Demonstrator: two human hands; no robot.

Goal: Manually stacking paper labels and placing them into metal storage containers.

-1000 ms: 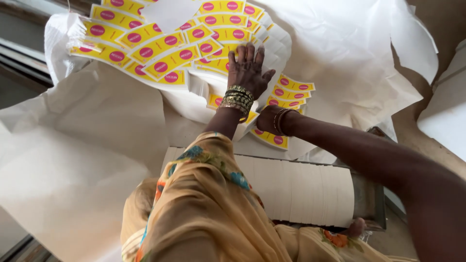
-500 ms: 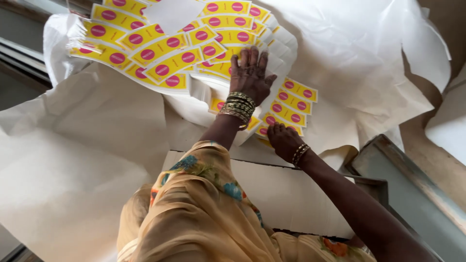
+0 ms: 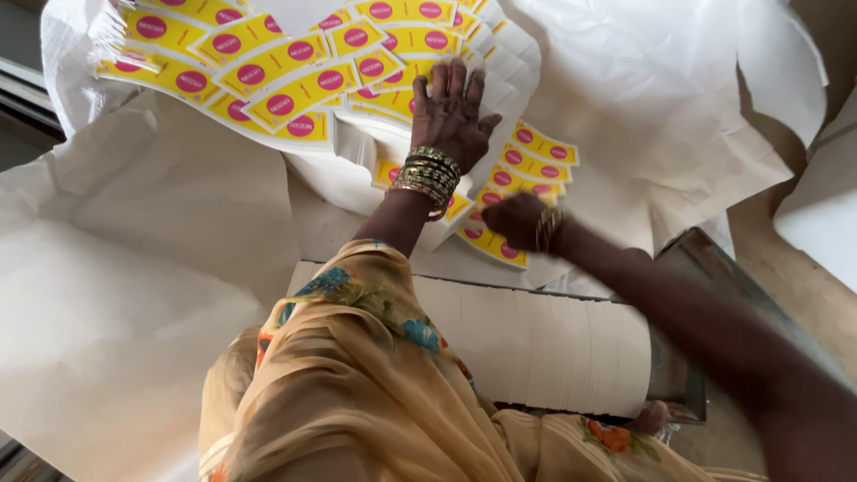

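Sorting step, by my reading: left hand (image 3: 451, 112) spread flat, pinning yellow labels (image 3: 268, 76) on white paper (image 3: 161, 205); right hand (image 3: 518, 219) blurred, grip undeterminable, over nearer labels (image 3: 536, 156); next needs clean pickup.

Yellow labels (image 3: 268, 76) with pink dots

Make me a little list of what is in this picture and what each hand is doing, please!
Left hand: left hand lies flat, fingers spread, on the yellow labels.
Right hand: right hand is blurred, on the small label pile; grip unclear.
Labels: yellow with pink round spots, many overlapping.
Under them: crumpled white paper.
Nearer: white stack of sheets on edge.
Wrists: bangles on the left.
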